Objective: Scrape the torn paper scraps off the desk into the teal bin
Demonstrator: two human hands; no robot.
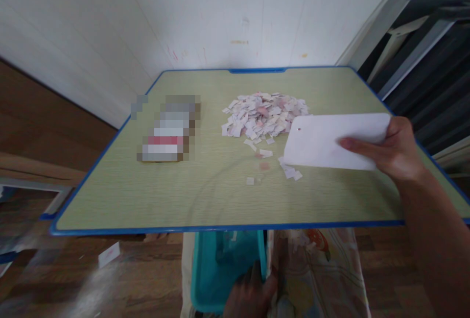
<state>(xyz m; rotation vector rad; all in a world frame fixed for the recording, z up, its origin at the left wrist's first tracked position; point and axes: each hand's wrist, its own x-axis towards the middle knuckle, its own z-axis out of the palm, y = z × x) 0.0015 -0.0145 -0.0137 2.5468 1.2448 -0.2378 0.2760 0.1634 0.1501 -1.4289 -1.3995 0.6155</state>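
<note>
My right hand (391, 149) is closed around the right end of a thin white board (330, 139) with rounded corners and a small hole. Its thumb lies across the board's face. Just left of the board is a heap of small white paper scraps (264, 114), some pinkish. A few loose scraps (292, 173) lie by the board's lower left corner. Below the table's front edge, my left hand (251, 291) grips the right rim of a teal plastic tub (209, 303), somewhat blurred. The tub's far end is hidden under the tabletop.
The pale green tabletop (147, 200) has a raised blue edge. A pixelated flat item (169, 132) lies on its left side. White wall panels (205, 19) stand behind. Dark framed items (426, 63) lean at the right. Patterned cloth (319, 279) lies below; a paper piece (109, 254) is on the floor.
</note>
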